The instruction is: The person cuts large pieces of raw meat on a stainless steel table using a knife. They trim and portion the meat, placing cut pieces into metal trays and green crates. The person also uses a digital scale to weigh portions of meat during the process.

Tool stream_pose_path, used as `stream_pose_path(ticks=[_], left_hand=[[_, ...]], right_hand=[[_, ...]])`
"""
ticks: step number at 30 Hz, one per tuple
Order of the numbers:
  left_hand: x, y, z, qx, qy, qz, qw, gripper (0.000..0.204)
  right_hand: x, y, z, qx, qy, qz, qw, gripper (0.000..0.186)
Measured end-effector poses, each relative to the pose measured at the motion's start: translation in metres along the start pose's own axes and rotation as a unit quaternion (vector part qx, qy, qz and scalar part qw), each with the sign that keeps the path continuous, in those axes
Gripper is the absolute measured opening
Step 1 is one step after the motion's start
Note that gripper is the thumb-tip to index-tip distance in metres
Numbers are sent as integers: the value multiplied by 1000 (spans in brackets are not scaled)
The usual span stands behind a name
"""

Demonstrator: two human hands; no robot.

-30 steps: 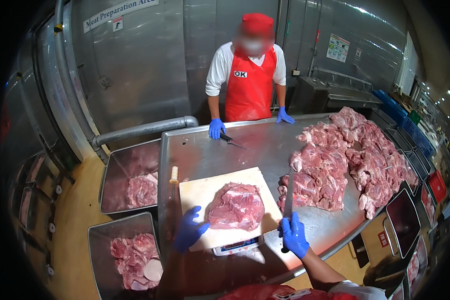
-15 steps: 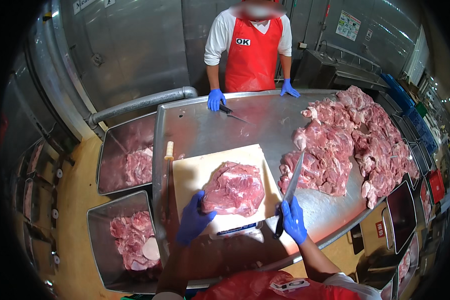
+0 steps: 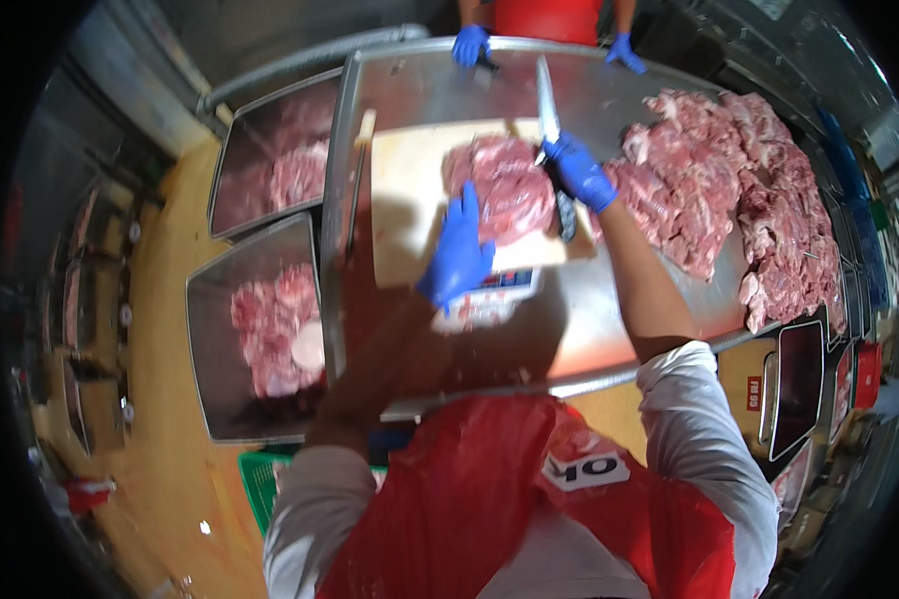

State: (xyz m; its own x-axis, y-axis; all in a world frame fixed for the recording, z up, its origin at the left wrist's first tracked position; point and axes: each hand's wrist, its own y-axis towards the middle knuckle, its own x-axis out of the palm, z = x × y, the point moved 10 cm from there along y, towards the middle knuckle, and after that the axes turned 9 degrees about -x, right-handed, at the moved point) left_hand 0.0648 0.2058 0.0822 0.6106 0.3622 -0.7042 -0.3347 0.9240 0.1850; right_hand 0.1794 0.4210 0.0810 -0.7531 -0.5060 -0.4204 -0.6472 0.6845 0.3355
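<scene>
A slab of raw meat (image 3: 517, 195) lies on a white cutting board (image 3: 400, 185). My gloved left hand (image 3: 459, 250) rests against its near left side, fingers stretched out and holding nothing. At the right edge of the meat, my gloved right hand (image 3: 581, 172) is closed round the black handle of a knife (image 3: 547, 100). The blade points away from me, and the handle's butt sticks out below the hand. A white-handled sharpening steel (image 3: 367, 128) lies left of the board. Part of a white and blue object (image 3: 509, 285) shows at the board's near edge.
Several large cuts of meat (image 3: 684, 185) are heaped on the right of the metal table (image 3: 410, 85). Two metal bins (image 3: 205, 349) holding meat stand to the left. Across the table, a co-worker's gloved hands (image 3: 470, 45) touch the far edge. A green crate (image 3: 257, 489) is below left.
The view has tilted down toward my apron. My left hand has shifted onto the meat's near side with fingers extended. My right hand has moved the knife forward beside the meat.
</scene>
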Motion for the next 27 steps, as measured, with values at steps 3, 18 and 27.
stream_pose_path(ticks=[3, 18, 27], left_hand=[[-40, -15, -33, -5, -163, 92, 982, 75], [-29, -65, -23, -39, -55, 233, 970, 36], [-29, -69, -29, -28, -24, 243, 969, 13]], right_hand=[[-9, -33, -60, -16, -142, 58, 988, 30], [124, -113, -136, -142, -321, -143, 926, 16], [69, -184, -65, 20, -396, -325, 859, 19]])
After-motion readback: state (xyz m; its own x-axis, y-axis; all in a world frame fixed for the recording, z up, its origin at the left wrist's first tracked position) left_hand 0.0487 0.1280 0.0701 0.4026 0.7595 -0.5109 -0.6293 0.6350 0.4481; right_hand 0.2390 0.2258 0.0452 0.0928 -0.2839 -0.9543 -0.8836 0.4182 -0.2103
